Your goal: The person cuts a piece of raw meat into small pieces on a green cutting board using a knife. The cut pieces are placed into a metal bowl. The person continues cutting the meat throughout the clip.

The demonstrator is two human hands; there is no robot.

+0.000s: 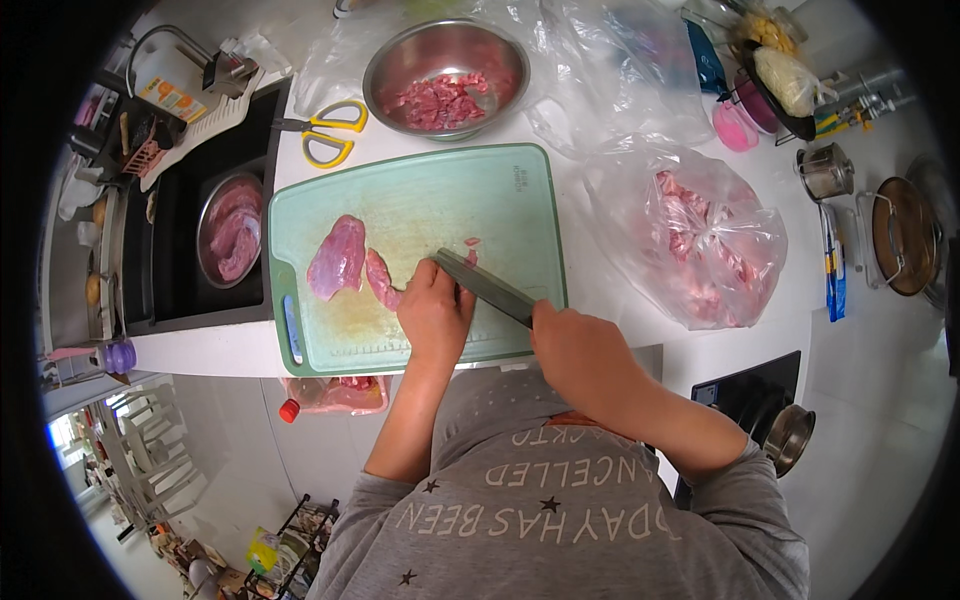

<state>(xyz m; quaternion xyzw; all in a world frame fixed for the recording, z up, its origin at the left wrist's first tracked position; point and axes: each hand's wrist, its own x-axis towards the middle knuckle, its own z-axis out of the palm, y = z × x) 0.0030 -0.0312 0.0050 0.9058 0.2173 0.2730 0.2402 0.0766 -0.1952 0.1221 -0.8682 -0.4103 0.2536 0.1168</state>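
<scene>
My right hand (577, 352) grips the handle of a kitchen knife (487, 289), its blade slanting up and left over the pale green cutting board (420, 187). Against the left side of the blade tip, my left hand (433, 311) rests with curled fingers on a strip of raw meat (382, 279); its right end is hidden under the fingers. A larger piece of raw meat (336, 257) lies further left on the board. Small cut bits of meat (472, 255) show just beyond the blade. Behind the board stands a steel bowl (446, 45) with chopped meat (442, 101) inside.
Yellow-and-grey scissors (330, 135) lie left of the bowl. In the black sink (172, 289) sits a metal bowl (202, 255) of meat. A knotted plastic bag (705, 240) of raw meat stands right of the board. Below the counter edge is a tray (311, 391) with meat.
</scene>
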